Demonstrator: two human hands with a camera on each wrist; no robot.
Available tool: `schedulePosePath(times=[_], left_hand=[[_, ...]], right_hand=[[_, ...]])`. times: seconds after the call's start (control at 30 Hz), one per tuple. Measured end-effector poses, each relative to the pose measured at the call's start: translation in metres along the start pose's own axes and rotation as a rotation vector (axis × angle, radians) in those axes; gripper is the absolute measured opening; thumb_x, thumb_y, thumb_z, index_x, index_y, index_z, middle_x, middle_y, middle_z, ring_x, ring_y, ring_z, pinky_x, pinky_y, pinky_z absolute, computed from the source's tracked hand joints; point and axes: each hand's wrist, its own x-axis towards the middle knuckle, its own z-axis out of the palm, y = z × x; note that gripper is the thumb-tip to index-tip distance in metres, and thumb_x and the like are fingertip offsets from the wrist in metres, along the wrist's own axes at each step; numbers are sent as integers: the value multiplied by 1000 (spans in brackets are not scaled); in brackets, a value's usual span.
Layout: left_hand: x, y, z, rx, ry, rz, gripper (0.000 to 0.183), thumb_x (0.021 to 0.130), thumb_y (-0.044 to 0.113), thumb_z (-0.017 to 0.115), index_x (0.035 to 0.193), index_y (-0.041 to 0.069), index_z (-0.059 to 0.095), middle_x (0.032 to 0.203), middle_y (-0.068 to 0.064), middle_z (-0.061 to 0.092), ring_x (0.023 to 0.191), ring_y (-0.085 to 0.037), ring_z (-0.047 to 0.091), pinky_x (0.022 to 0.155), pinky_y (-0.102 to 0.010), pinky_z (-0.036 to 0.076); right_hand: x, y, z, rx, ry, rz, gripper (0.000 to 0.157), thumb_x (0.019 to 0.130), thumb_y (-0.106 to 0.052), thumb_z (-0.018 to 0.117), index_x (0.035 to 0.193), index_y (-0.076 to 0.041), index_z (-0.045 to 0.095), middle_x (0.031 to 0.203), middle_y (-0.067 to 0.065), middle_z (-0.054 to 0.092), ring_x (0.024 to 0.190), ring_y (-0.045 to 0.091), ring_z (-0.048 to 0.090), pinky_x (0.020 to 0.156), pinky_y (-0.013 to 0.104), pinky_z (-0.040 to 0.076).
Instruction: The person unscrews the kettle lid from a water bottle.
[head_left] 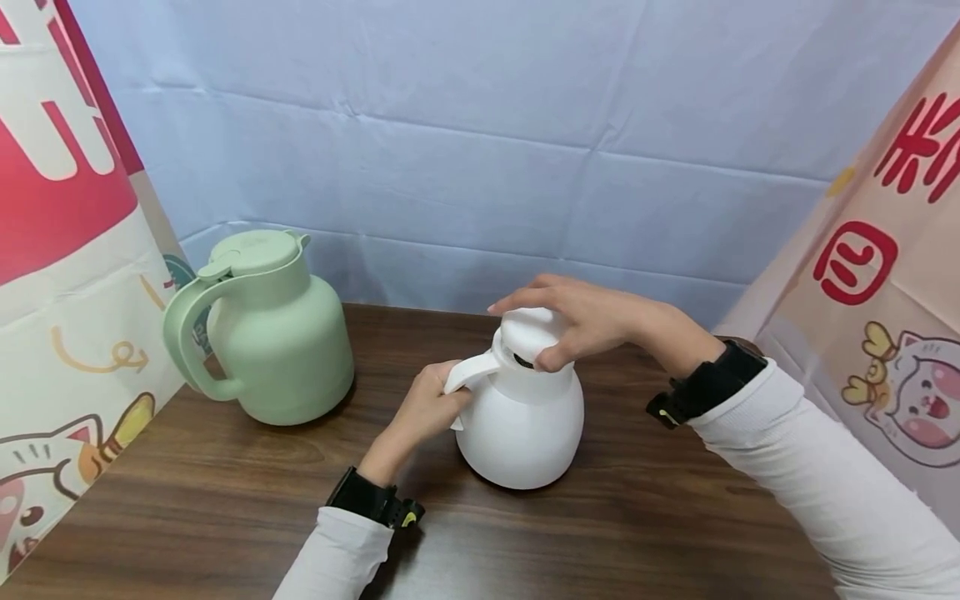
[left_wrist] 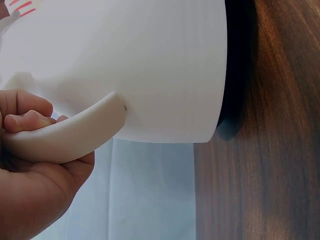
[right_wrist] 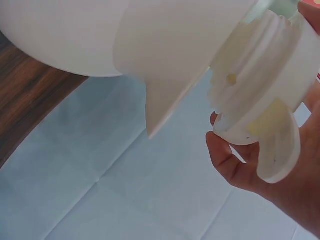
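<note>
A white thermos jug (head_left: 521, 429) stands upright on the wooden table, its handle toward the left. My left hand (head_left: 426, 407) grips that handle (left_wrist: 75, 131), with the fingers wrapped round it in the left wrist view. Over the jug's mouth, my right hand (head_left: 592, 321) holds the white lid (head_left: 528, 332) between thumb and fingers. In the right wrist view the lid's threaded plug (right_wrist: 255, 65) shows, tilted and lifted at the mouth, with a tab hanging from its side. The jug's pointed spout (right_wrist: 162, 102) juts out beside it.
A pale green thermos jug (head_left: 292, 358), lid on, stands to the left on the wooden table (head_left: 615, 517). A light blue cloth (head_left: 465, 150) hangs behind. Printed cloths with cartoon cats hang at the left (head_left: 82, 333) and right (head_left: 840, 275).
</note>
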Motion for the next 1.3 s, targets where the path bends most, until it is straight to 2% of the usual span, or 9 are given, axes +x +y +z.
schedulePosePath(times=[0.27, 0.53, 0.97, 1.2, 1.3], left_hand=[[0, -1, 1, -2, 3, -5, 21, 75, 0, 52, 88, 12, 65, 77, -4, 63, 66, -16, 55, 56, -34, 47], [-1, 2, 0, -4, 1, -3, 24, 76, 0, 52, 92, 13, 66, 84, -4, 66, 70, -16, 57, 58, -37, 49], [-1, 1, 2, -26, 7, -20, 27, 77, -4, 52, 96, 9, 66, 89, -7, 66, 71, -16, 55, 60, -39, 48], [-13, 39, -4, -18, 23, -23, 25, 74, -7, 48, 91, 0, 64, 85, -14, 65, 68, -17, 54, 59, -37, 47], [-15, 44, -5, -19, 27, -22, 23, 74, -7, 48, 90, 0, 64, 83, -14, 65, 67, -17, 54, 58, -37, 47]], right_hand=[[-20, 6, -3, -15, 23, 84, 65, 67, -25, 67, 129, -32, 49, 118, 7, 42, 96, 19, 44, 76, 41, 42], [-43, 15, -7, -39, 54, 112, 61, 67, -27, 70, 126, -25, 53, 110, 11, 45, 88, 21, 46, 70, 40, 43], [-76, 31, -12, -49, 74, 176, 60, 67, -27, 74, 123, -25, 55, 106, 10, 47, 84, 20, 46, 67, 37, 43], [-86, 37, -11, -61, 90, 197, 60, 66, -29, 74, 123, -26, 56, 103, 10, 48, 81, 19, 45, 63, 35, 43], [-86, 38, -11, -64, 94, 202, 60, 66, -29, 74, 123, -26, 56, 103, 11, 49, 82, 19, 46, 63, 35, 43]])
